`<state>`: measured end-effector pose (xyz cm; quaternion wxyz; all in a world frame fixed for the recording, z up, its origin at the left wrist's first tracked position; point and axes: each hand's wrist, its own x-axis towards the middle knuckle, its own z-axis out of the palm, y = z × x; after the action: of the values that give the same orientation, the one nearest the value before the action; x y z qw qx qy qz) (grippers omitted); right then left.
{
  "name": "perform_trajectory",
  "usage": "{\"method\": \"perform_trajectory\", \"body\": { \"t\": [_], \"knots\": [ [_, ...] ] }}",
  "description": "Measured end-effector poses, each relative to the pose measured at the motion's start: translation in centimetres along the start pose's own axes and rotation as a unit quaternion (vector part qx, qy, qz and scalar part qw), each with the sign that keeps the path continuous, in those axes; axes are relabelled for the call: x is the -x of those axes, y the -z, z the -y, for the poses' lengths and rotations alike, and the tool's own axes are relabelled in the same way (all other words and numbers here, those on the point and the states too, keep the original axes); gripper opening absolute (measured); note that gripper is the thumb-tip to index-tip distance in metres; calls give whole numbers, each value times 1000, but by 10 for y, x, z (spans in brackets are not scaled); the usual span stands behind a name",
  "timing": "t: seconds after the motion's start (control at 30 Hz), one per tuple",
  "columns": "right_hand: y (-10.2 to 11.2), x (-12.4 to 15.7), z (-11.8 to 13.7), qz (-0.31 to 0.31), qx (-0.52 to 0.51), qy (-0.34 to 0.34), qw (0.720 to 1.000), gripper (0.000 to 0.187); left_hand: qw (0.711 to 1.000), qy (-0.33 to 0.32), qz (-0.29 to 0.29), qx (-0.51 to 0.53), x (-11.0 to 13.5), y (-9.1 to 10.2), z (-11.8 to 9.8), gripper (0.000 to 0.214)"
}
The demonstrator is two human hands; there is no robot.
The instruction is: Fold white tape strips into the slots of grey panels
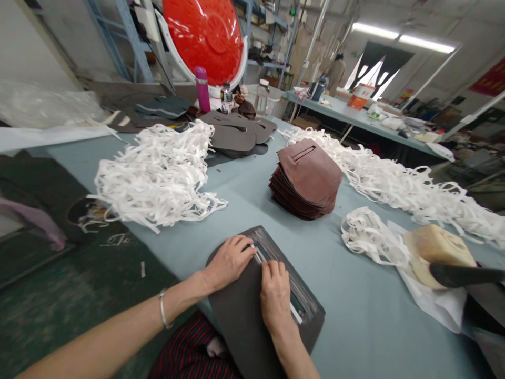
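Note:
A dark grey flat panel (244,316) with a long slot lies at the table's front edge, partly over my lap. Along the slot runs a narrow white strip (295,313). My left hand (232,260) rests on the panel, its thumb and forefinger closed at the strip's upper end. Lower down, my right hand (276,295) has its fingers curled together on the strip, covering its middle. Both palms are turned down and hidden. Beyond them stands a stack of brown slotted pieces (311,168).
White strips are heaped at left (153,179) and in a long row at right (414,195). A yellowish block (440,250) with a black handle (465,275) sits at right. Farther back are grey panels (232,134), a pink flask (202,89) and bottles (226,98).

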<state>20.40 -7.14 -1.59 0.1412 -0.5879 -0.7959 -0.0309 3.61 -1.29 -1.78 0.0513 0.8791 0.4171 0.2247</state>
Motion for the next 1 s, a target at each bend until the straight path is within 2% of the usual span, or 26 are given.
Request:
{"method": "perform_trajectory", "body": {
  "t": [0.13,0.2,0.27,0.47,0.57,0.73,1.0],
  "knots": [
    [11,51,-29,-19,-15,15,1000,32,1000,5,-8,-10,1,-3,0,23],
    [13,61,-35,-28,-28,1,999,29,1000,6,-9,-9,1,-4,0,22],
    [10,53,-31,-29,-41,-21,999,25,1000,-3,-6,-1,2,-5,0,23],
    [-6,-10,11,0,-16,-45,999,30,998,-44,24,42,4,-4,2,27],
    [-8,-17,22,11,31,-35,999,27,998,-46,25,44,3,-4,1,26],
    [-4,12,11,3,75,-10,997,30,998,-43,33,30,2,-1,-1,26],
    [18,89,-28,-26,86,17,996,36,998,-54,35,29,3,-4,0,27]
  ]
}}
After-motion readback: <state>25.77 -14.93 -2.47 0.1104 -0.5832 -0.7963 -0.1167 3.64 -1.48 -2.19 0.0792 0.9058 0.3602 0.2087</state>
